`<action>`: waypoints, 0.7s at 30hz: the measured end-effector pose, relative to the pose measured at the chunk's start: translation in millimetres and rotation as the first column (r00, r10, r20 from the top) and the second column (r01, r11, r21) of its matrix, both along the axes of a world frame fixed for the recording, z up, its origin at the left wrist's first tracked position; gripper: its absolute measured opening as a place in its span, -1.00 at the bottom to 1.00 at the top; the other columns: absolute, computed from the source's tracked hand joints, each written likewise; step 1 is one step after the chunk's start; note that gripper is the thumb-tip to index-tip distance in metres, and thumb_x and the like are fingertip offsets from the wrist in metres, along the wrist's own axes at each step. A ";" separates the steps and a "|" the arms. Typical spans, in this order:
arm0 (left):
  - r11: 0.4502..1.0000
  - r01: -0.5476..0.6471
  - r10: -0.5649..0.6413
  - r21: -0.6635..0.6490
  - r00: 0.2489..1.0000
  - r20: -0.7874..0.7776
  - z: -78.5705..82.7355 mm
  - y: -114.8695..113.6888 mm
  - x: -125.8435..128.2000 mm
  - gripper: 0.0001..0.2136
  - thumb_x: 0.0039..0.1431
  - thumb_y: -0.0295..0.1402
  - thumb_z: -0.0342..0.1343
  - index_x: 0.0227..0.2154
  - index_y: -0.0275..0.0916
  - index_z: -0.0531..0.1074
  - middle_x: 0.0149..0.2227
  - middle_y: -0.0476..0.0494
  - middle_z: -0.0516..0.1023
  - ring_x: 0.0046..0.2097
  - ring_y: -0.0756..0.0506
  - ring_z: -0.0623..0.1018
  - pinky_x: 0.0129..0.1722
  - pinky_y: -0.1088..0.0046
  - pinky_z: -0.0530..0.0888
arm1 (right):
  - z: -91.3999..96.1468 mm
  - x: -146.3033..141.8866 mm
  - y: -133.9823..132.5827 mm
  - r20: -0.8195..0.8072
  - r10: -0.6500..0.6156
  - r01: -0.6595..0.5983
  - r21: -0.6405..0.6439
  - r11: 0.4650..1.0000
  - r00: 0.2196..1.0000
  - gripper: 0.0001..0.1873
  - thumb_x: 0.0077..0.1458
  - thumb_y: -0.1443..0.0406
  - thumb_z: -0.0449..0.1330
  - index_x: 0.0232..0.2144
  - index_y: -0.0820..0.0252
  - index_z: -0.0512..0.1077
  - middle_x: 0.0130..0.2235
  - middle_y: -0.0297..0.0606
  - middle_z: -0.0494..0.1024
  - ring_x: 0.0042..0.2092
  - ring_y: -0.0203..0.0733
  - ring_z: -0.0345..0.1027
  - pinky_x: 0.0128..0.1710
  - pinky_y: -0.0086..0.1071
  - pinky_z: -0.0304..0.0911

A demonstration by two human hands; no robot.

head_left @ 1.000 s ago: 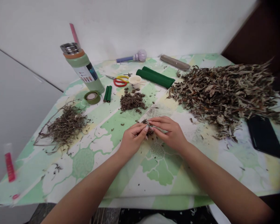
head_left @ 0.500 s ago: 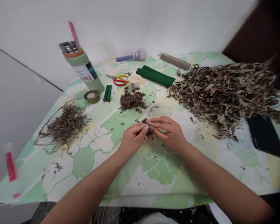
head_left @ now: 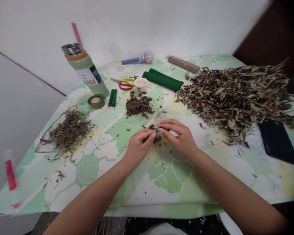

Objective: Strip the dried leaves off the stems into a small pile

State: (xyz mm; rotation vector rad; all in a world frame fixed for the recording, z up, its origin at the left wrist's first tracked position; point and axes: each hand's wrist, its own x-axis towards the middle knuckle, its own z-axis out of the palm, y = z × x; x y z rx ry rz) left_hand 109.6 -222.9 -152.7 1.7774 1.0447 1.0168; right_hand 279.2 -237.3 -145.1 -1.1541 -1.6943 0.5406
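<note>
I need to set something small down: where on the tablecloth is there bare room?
Mostly bare: the tablecloth between left forearm and right forearm, and the stretch between right forearm and black phone; both carry stray specks. Crowded: the back middle, with scissors, white cup and green rolls, and the right, under the leaf pile.

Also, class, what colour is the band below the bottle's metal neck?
The band is orange, as the head view shows.

Open passage runs between twig pile (head_left: pixel 70 130) and crumbled leaves (head_left: pixel 139 106), two green rolls (head_left: pixel 114 97) blocking beyond
</note>
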 end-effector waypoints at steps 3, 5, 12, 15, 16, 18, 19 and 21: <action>1.000 0.013 -0.013 0.009 1.000 -0.012 -0.2 -0.9 0.2 -0.82 0.14 -0.31 0.05 -0.44 -0.25 0.51 -0.37 -0.12 0.51 -0.31 -0.02 0.48 -0.28 0.47 0.40 | -0.8 0.1 0.3 -0.026 -0.027 0.027 0.008 1.000 0.999 -0.89 0.08 0.32 0.15 -0.45 0.16 0.47 -0.29 -0.21 0.50 -0.21 -0.22 0.38 -0.16 -0.32 0.31; 1.000 0.018 -0.017 0.005 1.000 -0.015 -0.4 -1.3 0.2 -0.83 0.13 -0.32 0.05 -0.41 -0.26 0.51 -0.36 -0.13 0.51 -0.31 -0.03 0.47 -0.28 0.46 0.40 | -1.9 0.1 0.5 -0.053 -0.039 0.040 0.014 0.999 0.998 -0.94 0.08 0.32 0.16 -0.41 0.17 0.43 -0.29 -0.22 0.46 -0.25 -0.24 0.36 -0.21 -0.34 0.30; 0.981 0.024 -0.003 -0.193 0.994 0.107 -0.7 -1.8 1.0 -0.84 0.08 -0.28 0.10 -0.38 -0.27 0.47 -0.31 -0.13 0.45 -0.41 0.03 0.39 -0.43 0.49 0.33 | -5.4 3.3 0.0 0.039 0.024 -0.022 -0.041 0.999 0.999 -0.86 0.20 0.27 0.02 -0.34 0.18 0.34 -0.38 -0.29 0.38 -0.32 -0.28 0.26 -0.29 -0.40 0.19; 0.874 0.200 -0.042 -0.443 0.939 0.341 2.2 -2.2 1.0 -0.82 0.03 -0.26 0.14 -0.40 -0.28 0.42 -0.37 -0.10 0.44 -0.48 0.06 0.35 -0.48 0.52 0.28 | -6.5 4.0 -1.4 0.051 0.074 -0.065 -0.162 0.985 0.996 -0.81 0.24 0.23 -0.05 -0.32 0.18 0.30 -0.42 -0.33 0.34 -0.38 -0.31 0.22 -0.35 -0.42 0.17; 0.801 0.304 -0.062 -0.515 0.898 0.435 3.8 -2.4 0.8 -0.82 0.02 -0.26 0.15 -0.41 -0.29 0.40 -0.40 -0.08 0.42 -0.49 0.07 0.34 -0.49 0.52 0.26 | -6.8 4.0 -1.7 0.033 0.107 -0.099 -0.179 0.979 0.994 -0.81 0.24 0.23 -0.06 -0.30 0.18 0.30 -0.42 -0.33 0.34 -0.38 -0.32 0.23 -0.36 -0.43 0.18; 0.640 0.512 -0.100 -0.573 0.795 0.599 7.3 -2.7 -0.2 -0.80 -0.02 -0.27 0.17 -0.43 -0.31 0.37 -0.46 -0.06 0.37 -0.51 0.07 0.33 -0.52 0.53 0.21 | -6.6 3.8 -1.8 -0.010 0.194 -0.193 -0.154 0.969 0.981 -0.82 0.25 0.25 -0.06 -0.23 0.17 0.31 -0.34 -0.29 0.38 -0.31 -0.31 0.27 -0.30 -0.42 0.22; 0.572 0.589 -0.115 -0.571 0.746 0.656 9.0 -2.8 -0.8 -0.81 -0.03 -0.29 0.18 -0.44 -0.32 0.36 -0.48 -0.04 0.34 -0.52 0.07 0.32 -0.53 0.53 0.20 | -6.2 3.7 -1.5 -0.025 0.238 -0.239 -0.116 0.964 0.971 -0.82 0.24 0.27 -0.05 -0.18 0.16 0.32 -0.29 -0.26 0.40 -0.25 -0.29 0.29 -0.25 -0.40 0.23; 0.481 0.680 -0.128 -0.554 0.679 0.723 11.9 -2.6 -2.4 -0.83 -0.02 -0.32 0.17 -0.46 -0.34 0.35 -0.51 -0.02 0.27 -0.54 0.08 0.30 -0.54 0.53 0.17 | -4.6 3.9 -0.8 -0.032 0.307 -0.308 -0.022 0.951 0.951 -0.78 0.22 0.32 -0.01 -0.10 0.14 0.34 -0.20 -0.21 0.40 -0.14 -0.25 0.29 -0.14 -0.34 0.24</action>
